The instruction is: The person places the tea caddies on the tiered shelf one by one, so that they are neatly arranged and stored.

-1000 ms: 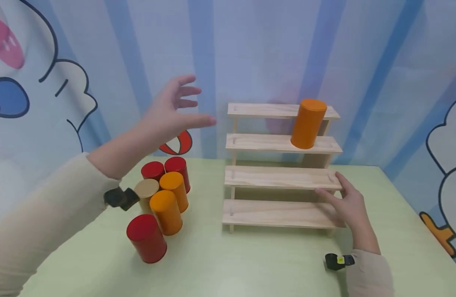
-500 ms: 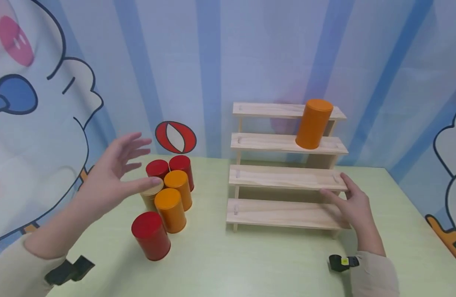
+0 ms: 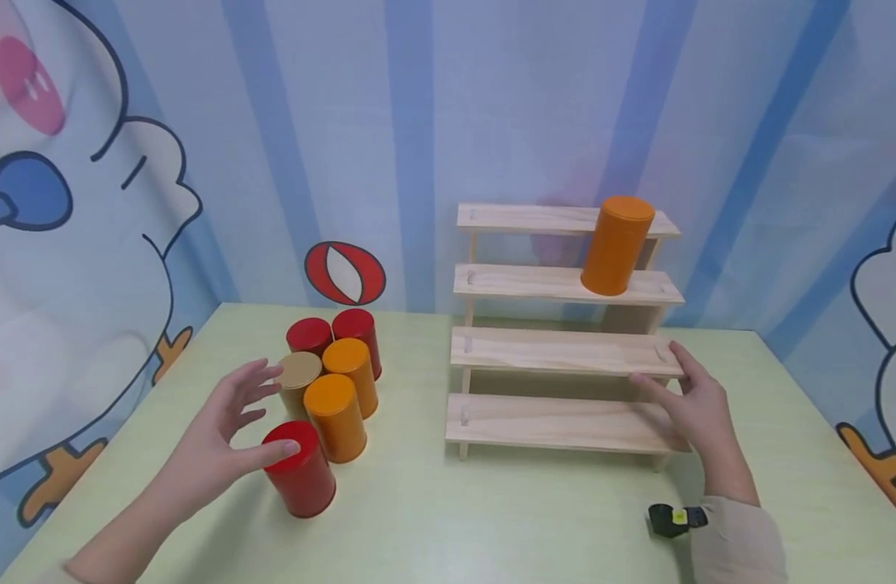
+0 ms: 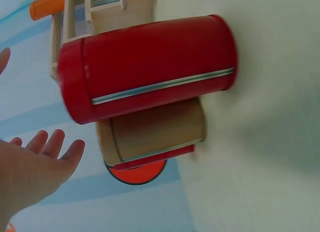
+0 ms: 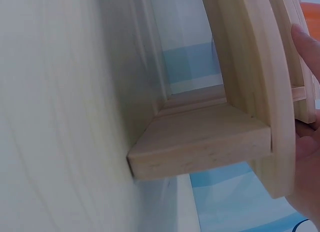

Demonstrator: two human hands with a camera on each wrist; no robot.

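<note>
In the head view my left hand (image 3: 217, 442) hovers beside the nearest red can (image 3: 309, 488), fingers spread and the thumb over its lid from this angle. The left wrist view shows a gap between those fingers and the red can (image 4: 160, 67). Behind it stand two orange cans (image 3: 336, 426), a gold-lidded can (image 3: 294, 397) and two more red cans (image 3: 356, 328). At right, my right hand (image 3: 699, 410) grips the right end of the second-lowest board of a stepped wooden rack (image 3: 550, 423), thumb at its front edge. One orange can (image 3: 614, 251) stands upright on the second-highest board.
A pale green table (image 3: 448, 519) carries the rack and the cans. Behind it hangs a blue striped backdrop (image 3: 491, 105) with cartoon figures. The rack's upright support (image 5: 200, 147) shows below the boards in the right wrist view.
My left hand has come down and left from the air near the rack to beside the front red can. My right hand keeps its grip on the rack. The view shifted slightly.
</note>
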